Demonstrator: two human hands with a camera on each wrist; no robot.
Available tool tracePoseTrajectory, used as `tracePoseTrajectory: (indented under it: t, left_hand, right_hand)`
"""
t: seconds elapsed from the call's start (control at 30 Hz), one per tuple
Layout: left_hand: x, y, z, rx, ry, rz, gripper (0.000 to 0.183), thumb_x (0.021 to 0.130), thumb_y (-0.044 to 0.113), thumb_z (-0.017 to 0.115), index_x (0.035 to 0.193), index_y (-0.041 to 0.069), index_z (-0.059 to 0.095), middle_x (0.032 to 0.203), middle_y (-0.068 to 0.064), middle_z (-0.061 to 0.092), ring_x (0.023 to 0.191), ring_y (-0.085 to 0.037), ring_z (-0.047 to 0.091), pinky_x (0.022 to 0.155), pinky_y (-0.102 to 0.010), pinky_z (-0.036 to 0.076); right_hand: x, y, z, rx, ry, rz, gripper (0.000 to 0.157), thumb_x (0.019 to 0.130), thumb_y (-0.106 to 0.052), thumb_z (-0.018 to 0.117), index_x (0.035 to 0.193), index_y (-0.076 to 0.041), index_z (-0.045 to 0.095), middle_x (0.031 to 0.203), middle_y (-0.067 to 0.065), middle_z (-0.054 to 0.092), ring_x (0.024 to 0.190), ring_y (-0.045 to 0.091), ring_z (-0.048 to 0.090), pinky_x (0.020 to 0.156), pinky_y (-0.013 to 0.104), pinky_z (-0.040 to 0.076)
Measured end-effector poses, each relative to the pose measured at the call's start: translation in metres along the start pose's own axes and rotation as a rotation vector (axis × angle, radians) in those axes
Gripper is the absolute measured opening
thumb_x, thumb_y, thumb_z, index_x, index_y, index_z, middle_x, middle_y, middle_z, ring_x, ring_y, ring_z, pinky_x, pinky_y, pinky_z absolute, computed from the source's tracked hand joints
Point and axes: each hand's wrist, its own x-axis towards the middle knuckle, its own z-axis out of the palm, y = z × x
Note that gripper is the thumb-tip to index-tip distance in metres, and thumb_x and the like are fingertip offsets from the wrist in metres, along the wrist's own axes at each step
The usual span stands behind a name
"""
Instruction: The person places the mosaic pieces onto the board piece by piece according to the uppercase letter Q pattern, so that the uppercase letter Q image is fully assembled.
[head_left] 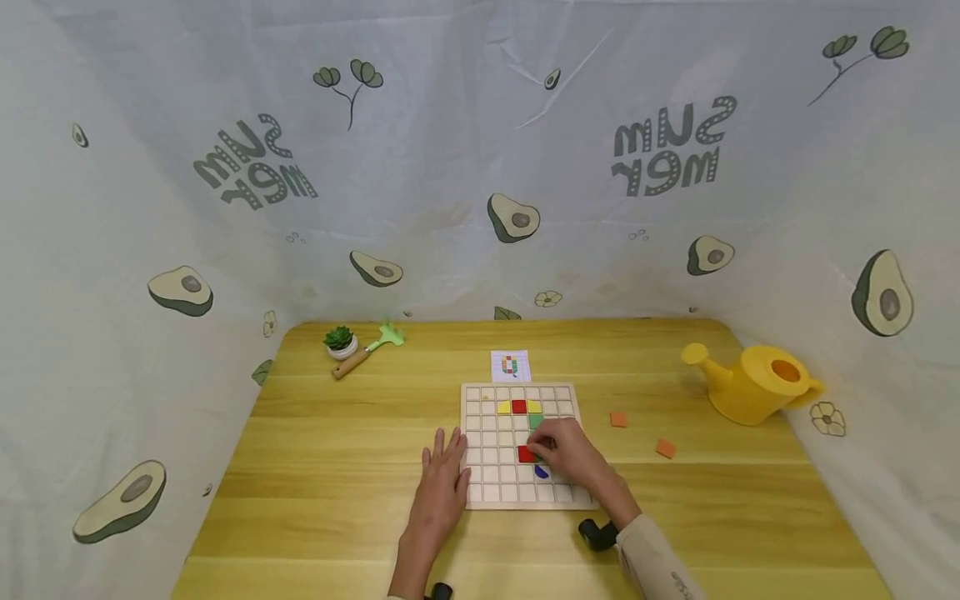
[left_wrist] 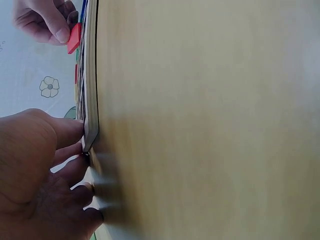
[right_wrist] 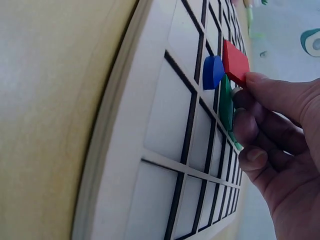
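A wooden grid board (head_left: pixel 491 496) lies on the table. My right hand (head_left: pixel 567 450) pinches a red square tile (right_wrist: pixel 235 62) between thumb and finger, tilted over the board's lower right part. Just beside it on the board are a blue half-round tile (right_wrist: pixel 213 73) and a green tile (right_wrist: pixel 226 104). Higher on the grid sit a red tile (head_left: pixel 519 407) between two yellow tiles (head_left: pixel 503 408), with another green tile (head_left: pixel 536 422) below the right one. At the board's left edge rests my left hand (head_left: pixel 440 487), fingers extended on the table, its thumb (left_wrist: pixel 70 131) against the edge.
A printed pattern card (head_left: pixel 510 366) lies behind the board. Two orange tiles (head_left: pixel 618 419) are to its right, near a yellow watering can (head_left: pixel 753 385). A potted succulent (head_left: pixel 341 342) and a small green rake (head_left: pixel 367 351) lie back left. A patterned curtain (head_left: pixel 450 167) surrounds the table.
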Motion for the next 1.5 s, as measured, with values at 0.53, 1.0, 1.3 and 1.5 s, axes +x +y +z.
tracePoseTrajectory:
  t: [0.53,1.0,1.3,1.5]
  left_hand:
    - [0.001,0.0,0.0,0.002,-0.008,-0.01,0.053,0.104,0.0,0.067,0.154,-0.005,0.054,0.167,-0.019,0.044,0.162,-0.044,0.025,0.132,-0.065,0.018]
    - [0.001,-0.001,0.0,0.0,-0.004,0.002,0.053,0.103,-0.001,0.068,0.154,-0.006,0.054,0.167,-0.019,0.045,0.162,-0.044,0.026,0.131,-0.066,0.019]
    - [0.0,-0.001,0.0,0.005,-0.006,0.001,0.053,0.104,0.001,0.067,0.154,-0.005,0.054,0.167,-0.019,0.045,0.162,-0.044,0.026,0.131,-0.066,0.019]
    - [0.001,0.0,-0.001,0.011,-0.008,0.0,0.053,0.104,0.001,0.067,0.154,-0.006,0.054,0.167,-0.019,0.045,0.161,-0.045,0.026,0.131,-0.066,0.019]
  right_hand:
    - [-0.004,0.004,0.006,-0.063,0.011,-0.029,0.004,0.088,-0.005,0.088,0.091,-0.005,0.086,0.083,-0.008,0.067,0.072,0.001,0.052,0.062,0.019,0.052]
    - [-0.004,-0.007,0.011,-0.258,0.005,-0.019,0.009,0.087,-0.015,0.092,0.086,-0.009,0.085,0.084,-0.009,0.059,0.076,0.007,0.048,0.067,0.022,0.051]
    - [-0.005,-0.011,0.012,-0.285,0.029,-0.031,0.01,0.085,-0.015,0.093,0.087,-0.007,0.086,0.083,-0.008,0.057,0.075,0.008,0.047,0.065,0.022,0.048]
    - [-0.006,-0.014,0.011,-0.295,0.073,0.004,0.015,0.083,-0.017,0.095,0.087,-0.008,0.084,0.084,-0.007,0.059,0.076,0.008,0.049,0.068,0.024,0.053]
